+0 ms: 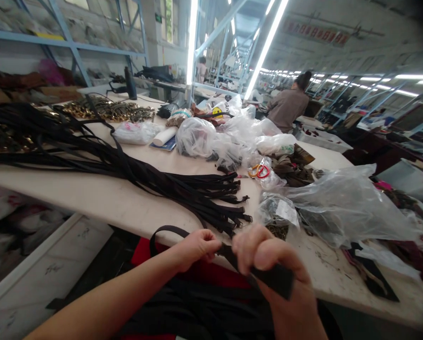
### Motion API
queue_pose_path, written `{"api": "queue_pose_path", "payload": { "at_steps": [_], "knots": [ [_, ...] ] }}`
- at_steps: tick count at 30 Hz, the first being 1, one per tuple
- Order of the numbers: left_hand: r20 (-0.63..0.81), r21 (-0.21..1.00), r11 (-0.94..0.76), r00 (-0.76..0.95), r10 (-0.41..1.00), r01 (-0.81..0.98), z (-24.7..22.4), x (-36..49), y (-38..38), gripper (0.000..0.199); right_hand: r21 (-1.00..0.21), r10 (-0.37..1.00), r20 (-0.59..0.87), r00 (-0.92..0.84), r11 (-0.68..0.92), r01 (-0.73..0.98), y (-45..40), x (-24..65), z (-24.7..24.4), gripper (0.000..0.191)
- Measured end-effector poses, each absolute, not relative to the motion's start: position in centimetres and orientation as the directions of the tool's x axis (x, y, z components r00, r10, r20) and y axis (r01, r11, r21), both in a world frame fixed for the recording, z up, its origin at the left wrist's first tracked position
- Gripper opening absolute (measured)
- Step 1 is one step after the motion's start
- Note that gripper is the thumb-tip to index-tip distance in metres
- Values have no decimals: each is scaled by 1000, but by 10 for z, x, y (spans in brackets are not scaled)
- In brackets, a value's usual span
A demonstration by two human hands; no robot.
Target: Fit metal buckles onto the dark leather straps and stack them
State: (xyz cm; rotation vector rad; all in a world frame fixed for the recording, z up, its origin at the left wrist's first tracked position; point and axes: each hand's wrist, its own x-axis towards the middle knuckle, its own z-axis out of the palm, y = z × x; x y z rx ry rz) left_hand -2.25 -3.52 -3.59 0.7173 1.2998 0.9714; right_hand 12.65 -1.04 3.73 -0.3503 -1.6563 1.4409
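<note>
My left hand (199, 245) is closed in a pinch on a black strap (167, 228), which loops up behind the wrist. My right hand (273, 257), blurred by motion, is wrapped round a wider black strap piece (277, 279) whose flat end sticks out below the fingers. Between the two hands a short dark stretch shows; whether it is all one strap I cannot tell. Just beyond my hands, a thick bundle of black straps (137, 172) lies along the table (126, 193), small metal buckles at its right ends.
Orange-and-red-handled scissors (261, 171) lie among clear plastic bags (211, 141). A large clear bag (353, 203) covers the right side. Brass-coloured hardware (108, 111) is piled at the back left, near a dark bottle (130, 84). A person (288, 106) is farther back.
</note>
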Motion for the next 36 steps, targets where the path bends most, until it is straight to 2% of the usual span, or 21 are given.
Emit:
{"api": "queue_pose_path", "payload": {
  "at_steps": [1,2,3,4,6,8,10,13,17,24,29,32,36],
  "knots": [
    [-473,869,462,-21,881,-179,-42,-20,-33,15,-894,712,447,-542,334,-299,-9,129,41,20],
    [-488,858,476,-20,872,-195,-46,-18,-32,14,-894,720,440,-537,405,-191,-7,131,41,19],
    [-498,848,483,-14,867,-218,-49,-18,-31,15,-874,728,411,-549,486,-10,-4,133,40,18],
    [-501,840,483,-8,866,-247,-49,-18,-31,16,-805,736,357,-576,555,211,0,134,35,18],
    [-504,818,481,10,864,-314,-46,-19,-31,19,-552,751,239,-616,627,550,7,135,21,20],
    [-505,801,479,23,863,-359,-42,-19,-31,18,-355,764,175,-620,637,684,11,135,6,21],
    [-500,805,473,18,866,-359,-39,-16,-32,17,-270,769,158,-620,637,721,9,134,-4,22],
    [-480,830,444,-28,877,-338,-39,-8,-34,19,-237,766,182,-617,643,728,3,130,-8,21],
    [-449,843,406,-46,893,-352,-43,-5,-39,23,-258,775,203,-599,632,731,-3,125,-11,20],
    [-448,833,399,-45,893,-383,-44,-6,-47,23,-368,811,312,-495,583,724,-5,130,-20,25],
    [-395,888,335,-151,906,-316,-34,6,-48,17,-343,820,379,-429,555,758,-14,131,-18,26],
    [-410,879,346,-150,900,-329,-34,10,-51,20,-304,808,378,-451,569,764,-17,129,-25,28],
    [-384,872,306,-149,911,-381,-45,8,-53,23,-370,795,287,-534,606,704,-15,130,-33,29]
  ]
}}
